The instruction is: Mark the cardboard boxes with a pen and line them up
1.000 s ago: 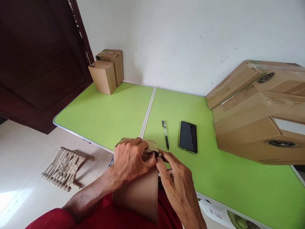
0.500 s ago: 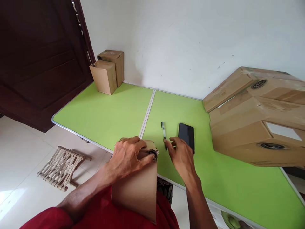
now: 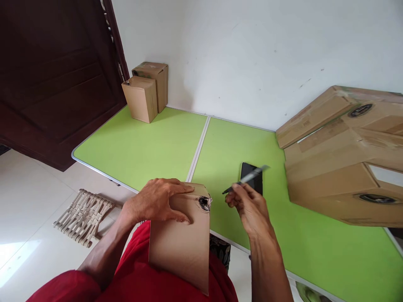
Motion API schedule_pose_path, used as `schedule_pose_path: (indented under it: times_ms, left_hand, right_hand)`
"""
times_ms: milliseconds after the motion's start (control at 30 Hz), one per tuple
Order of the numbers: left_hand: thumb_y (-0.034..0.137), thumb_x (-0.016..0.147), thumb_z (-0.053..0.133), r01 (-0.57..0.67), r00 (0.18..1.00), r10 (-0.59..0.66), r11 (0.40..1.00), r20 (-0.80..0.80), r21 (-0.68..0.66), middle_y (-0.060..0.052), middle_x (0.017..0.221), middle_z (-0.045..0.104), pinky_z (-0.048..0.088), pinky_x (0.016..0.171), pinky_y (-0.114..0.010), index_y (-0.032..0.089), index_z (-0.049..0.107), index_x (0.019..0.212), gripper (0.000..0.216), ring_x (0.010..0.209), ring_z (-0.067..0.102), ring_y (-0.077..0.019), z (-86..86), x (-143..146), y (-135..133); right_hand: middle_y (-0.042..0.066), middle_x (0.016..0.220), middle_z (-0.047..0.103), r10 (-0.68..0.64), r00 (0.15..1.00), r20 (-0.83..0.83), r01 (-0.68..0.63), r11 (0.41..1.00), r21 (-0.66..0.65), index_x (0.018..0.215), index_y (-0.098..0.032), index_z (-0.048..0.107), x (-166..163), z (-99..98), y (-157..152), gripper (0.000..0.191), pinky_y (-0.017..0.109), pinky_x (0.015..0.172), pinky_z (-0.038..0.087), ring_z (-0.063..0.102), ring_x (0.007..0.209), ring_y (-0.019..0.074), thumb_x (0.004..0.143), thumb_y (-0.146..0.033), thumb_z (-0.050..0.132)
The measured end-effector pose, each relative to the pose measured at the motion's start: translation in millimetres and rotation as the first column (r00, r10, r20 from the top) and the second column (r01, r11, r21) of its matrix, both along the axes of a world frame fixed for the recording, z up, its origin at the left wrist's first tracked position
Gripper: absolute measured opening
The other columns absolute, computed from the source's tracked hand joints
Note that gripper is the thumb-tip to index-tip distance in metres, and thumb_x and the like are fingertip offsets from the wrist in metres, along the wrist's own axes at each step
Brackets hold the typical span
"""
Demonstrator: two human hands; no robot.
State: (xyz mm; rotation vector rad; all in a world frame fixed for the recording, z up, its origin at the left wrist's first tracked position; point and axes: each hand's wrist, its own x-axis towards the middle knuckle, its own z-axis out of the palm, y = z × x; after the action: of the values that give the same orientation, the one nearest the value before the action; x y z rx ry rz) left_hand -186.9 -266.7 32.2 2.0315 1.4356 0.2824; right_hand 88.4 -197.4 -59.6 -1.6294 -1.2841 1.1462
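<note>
At table edge [image 3: 103, 174], one pen [image 3: 252, 176], one phone [image 3: 257, 185]

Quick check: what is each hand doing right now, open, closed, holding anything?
Left hand: open, lying flat on the cardboard box.
Right hand: closed on the pen, held above the green table.

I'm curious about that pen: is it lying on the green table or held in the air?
Held in the air. The right hand grips the pen clear of the green table, tilted, crossing the phone in view.
</note>
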Motion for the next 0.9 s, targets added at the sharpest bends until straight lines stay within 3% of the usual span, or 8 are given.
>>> schedule_pose_path:
  times_ms: [67,133,200,367,467,733,900]
  left_hand:
    - [0.045,0.076,0.096,0.02,0.997,-0.017,0.999,0.079,-0.031,-0.007,0.149,0.072,0.051,0.117,-0.047,0.031,0.069,0.148,0.078,0.136,0.069,-0.0368,-4.0,-10.4,5.5]
    - [0.042,0.077,0.096,0.048,0.977,-0.031,0.996,0.213,-0.075,-0.006,0.151,0.072,0.05,0.118,-0.043,0.031,0.071,0.146,0.075,0.138,0.068,-0.0343,-10.7,-20.0,10.2]
    - [0.043,0.079,0.094,0.066,0.932,-0.014,0.989,0.362,-0.13,-0.006,0.153,0.07,0.05,0.118,-0.04,0.031,0.071,0.146,0.072,0.139,0.067,-0.0324,-18.5,-26.0,12.5]
    - [0.046,0.076,0.096,-0.005,0.872,0.091,0.984,0.481,-0.176,-0.007,0.149,0.073,0.051,0.116,-0.039,0.028,0.075,0.142,0.071,0.139,0.067,-0.0323,-29.4,-22.2,9.8]
    - [0.045,0.075,0.097,-0.023,0.871,0.107,0.984,0.479,-0.177,-0.009,0.146,0.075,0.052,0.114,-0.038,0.027,0.076,0.14,0.07,0.135,0.07,-0.0323,-29.5,-17.7,8.7]
    - [0.041,0.075,0.097,-0.035,0.866,0.126,0.981,0.484,-0.191,-0.008,0.144,0.076,0.054,0.109,-0.037,0.028,0.077,0.139,0.068,0.132,0.071,-0.0308,-29.8,-16.1,9.9]
    - [0.042,0.075,0.097,-0.044,0.865,0.136,0.979,0.484,-0.197,-0.007,0.144,0.076,0.054,0.11,-0.037,0.028,0.077,0.138,0.067,0.132,0.071,-0.03,-28.3,-14.5,9.1]
  right_hand:
    - [0.002,0.077,0.072,-0.06,0.965,-0.254,0.083,0.993,0.081,0.088,-0.027,0.055,-5.6,10.8,-22.0,0.047,0.036,0.065,0.057,0.073,0.069,0.0237,0.075,-0.071,0.067]
    - [0.001,0.082,0.077,-0.051,0.859,-0.51,0.152,0.976,0.158,0.092,-0.027,0.062,-16.1,19.6,-45.9,0.041,0.036,0.069,0.059,0.076,0.071,0.0218,0.078,-0.06,0.081]
    - [0.002,0.086,0.08,0.006,0.787,-0.617,0.2,0.944,0.264,0.097,-0.026,0.072,-28.4,23.4,-68.4,0.028,0.036,0.073,0.061,0.077,0.072,0.0209,0.085,-0.047,0.086]
    - [0.004,0.102,0.082,-0.005,0.925,-0.38,0.207,0.845,0.493,0.107,-0.026,0.082,-48.0,19.0,-98.8,0.013,0.031,0.083,0.059,0.077,0.094,0.021,0.098,-0.034,0.077]
    - [0.003,0.1,0.08,-0.009,0.96,-0.278,0.164,0.827,0.538,0.105,-0.027,0.082,-48.8,19.2,-98.7,0.011,0.03,0.08,0.059,0.075,0.089,0.0199,0.099,-0.033,0.075]
    - [0.003,0.106,0.078,0.09,0.989,-0.122,-0.008,0.834,0.552,0.109,-0.028,0.08,-44.8,26.2,-93.7,0.012,0.03,0.085,0.06,0.074,0.096,0.0207,0.102,-0.031,0.071]
    - [0.003,0.11,0.075,0.154,0.988,-0.031,-0.102,0.779,0.619,0.113,-0.031,0.078,-40.6,30.1,-89.7,0.016,0.033,0.091,0.059,0.072,0.1,0.0207,0.103,-0.024,0.068]
